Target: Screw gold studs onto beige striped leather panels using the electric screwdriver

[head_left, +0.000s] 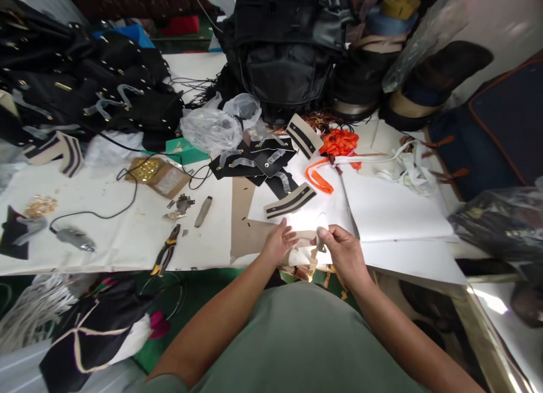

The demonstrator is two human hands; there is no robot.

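Observation:
At the table's near edge, my left hand (pixel 279 245) is open, fingers spread toward the right, with nothing gripped. My right hand (pixel 344 253) pinches a small greyish piece (pixel 321 241) between thumb and fingers; its exact kind is too small to make out. A pale beige strip (pixel 304 234) shows between the hands, partly hidden. Just beyond my left hand lies a curved beige piece with dark stripes (pixel 291 202). A second striped piece (pixel 304 135) rests farther back, beside black pieces with clear plastic tabs (pixel 254 161).
Pliers (pixel 165 250), a grey-handled tool (pixel 203 211) and a corded grey tool (pixel 76 238) lie on the left. Small brass parts (pixel 146 169) fill a cardboard box. Orange ribbon (pixel 339 141) sits right of centre. A black backpack (pixel 288 70) and strap rolls (pixel 358 87) stand behind.

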